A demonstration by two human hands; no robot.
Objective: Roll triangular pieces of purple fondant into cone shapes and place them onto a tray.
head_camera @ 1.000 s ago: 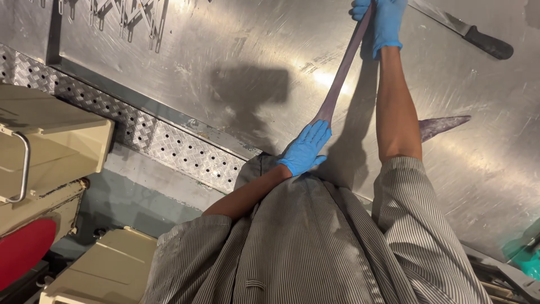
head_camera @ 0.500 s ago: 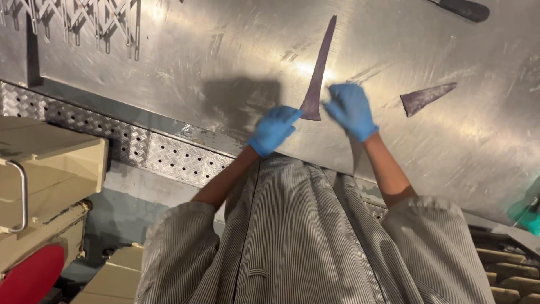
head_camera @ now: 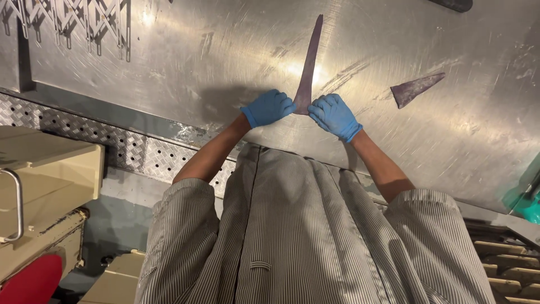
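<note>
The steel counter (head_camera: 185,62) in front of you is broad, scratched and shiny, so a thin piece will probably slide on it easily. The long purple strip (head_camera: 308,65) lies flat on it, tapering away from you to a fine point, its wide end between your hands. It looks thin, light and limp, likely to sag or tear near the tip, so take it at the wide end. Your left hand (head_camera: 269,107) and right hand (head_camera: 333,114), both in blue gloves, have their fingers curled, pinching that end from either side. A smaller purple wedge (head_camera: 415,89) lies well apart to the right.
</note>
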